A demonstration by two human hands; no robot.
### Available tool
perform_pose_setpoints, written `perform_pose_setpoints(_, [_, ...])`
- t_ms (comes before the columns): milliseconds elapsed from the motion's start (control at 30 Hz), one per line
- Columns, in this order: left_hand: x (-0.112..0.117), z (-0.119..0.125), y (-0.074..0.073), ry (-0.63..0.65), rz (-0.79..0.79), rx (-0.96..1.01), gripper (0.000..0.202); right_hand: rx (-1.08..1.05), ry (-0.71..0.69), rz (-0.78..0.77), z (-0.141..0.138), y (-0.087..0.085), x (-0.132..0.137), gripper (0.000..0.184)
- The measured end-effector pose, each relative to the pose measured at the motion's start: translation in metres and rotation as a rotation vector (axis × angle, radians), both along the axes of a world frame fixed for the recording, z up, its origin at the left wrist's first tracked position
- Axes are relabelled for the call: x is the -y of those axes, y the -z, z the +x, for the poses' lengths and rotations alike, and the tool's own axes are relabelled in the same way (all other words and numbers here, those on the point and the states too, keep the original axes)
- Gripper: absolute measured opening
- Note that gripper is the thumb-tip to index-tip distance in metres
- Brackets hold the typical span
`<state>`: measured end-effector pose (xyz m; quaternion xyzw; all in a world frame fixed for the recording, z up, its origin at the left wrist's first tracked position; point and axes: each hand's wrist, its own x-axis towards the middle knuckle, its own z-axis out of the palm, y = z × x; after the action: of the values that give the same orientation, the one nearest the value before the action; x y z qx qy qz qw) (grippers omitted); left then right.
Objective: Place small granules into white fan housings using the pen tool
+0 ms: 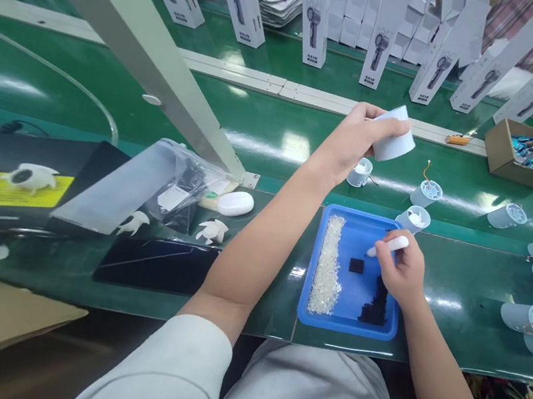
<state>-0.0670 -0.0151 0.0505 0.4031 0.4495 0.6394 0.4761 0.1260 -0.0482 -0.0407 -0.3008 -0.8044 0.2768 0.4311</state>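
Note:
My left hand (357,136) is closed around a pale blue cylindrical housing (395,142), raised over the green bench with its thumb along the side. My right hand (407,272) pinches a white pen-like tool (395,244), its tip pointing down and left over a blue tray (309,267). Inside the tray, clear whitish small pieces (328,277) lie in a strip along the left and small black pieces (376,304) are heaped at the lower right. A black square (356,266) lies between them, near the pen's tip.
Pale blue cylinders (426,193) with wires stand beyond the tray, and several more (528,318) crowd the right. Upright printed boxes (317,25) line the back. A carton (519,165) holds parts. A metal post (169,49), plastic bag (178,179) and black panel (155,265) occupy the left.

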Motion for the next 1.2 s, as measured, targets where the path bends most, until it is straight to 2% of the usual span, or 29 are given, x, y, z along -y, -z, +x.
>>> perform_pose_setpoints(100, [-0.001, 0.001, 0.001, -0.012, -0.012, 0.025, 0.024, -0.048, -0.014, -0.017, 0.001, -0.001, 0.002, 0.012])
perform_pose_setpoints(267, [-0.002, 0.001, 0.004, 0.008, -0.008, 0.06, 0.03, 0.072, -0.176, -0.156, 0.001, 0.0, 0.004, 0.013])
perform_pose_setpoints(467, [-0.007, 0.003, 0.003, -0.009, -0.028, 0.121, 0.016, -0.266, -0.021, -0.422, 0.0, 0.006, 0.001, 0.028])
perform_pose_setpoints(533, [-0.009, 0.004, 0.003, -0.037, -0.061, 0.114, 0.009, -0.366, -0.01, -0.475, 0.0, 0.007, 0.0, 0.029])
perform_pose_setpoints(667, [-0.011, 0.005, 0.006, -0.046, -0.145, 0.046, 0.011, -0.458, 0.01, -0.529, -0.001, 0.007, -0.003, 0.028])
perform_pose_setpoints(767, [-0.011, 0.005, 0.008, -0.012, -0.167, 0.002, 0.017, -0.492, 0.045, -0.488, -0.001, 0.007, -0.004, 0.027])
perform_pose_setpoints(967, [-0.01, 0.012, 0.01, 0.079, -0.179, -0.065, 0.015, -0.569, 0.182, -0.211, 0.0, 0.005, -0.003, 0.016])
perform_pose_setpoints(1067, [-0.01, 0.017, 0.012, 0.089, -0.211, -0.114, 0.016, -0.553, 0.198, -0.181, 0.001, 0.007, -0.001, 0.016])
perform_pose_setpoints(1200, [-0.008, 0.024, 0.013, 0.091, -0.24, -0.167, 0.016, -0.58, 0.15, -0.195, 0.002, 0.011, -0.001, 0.015])
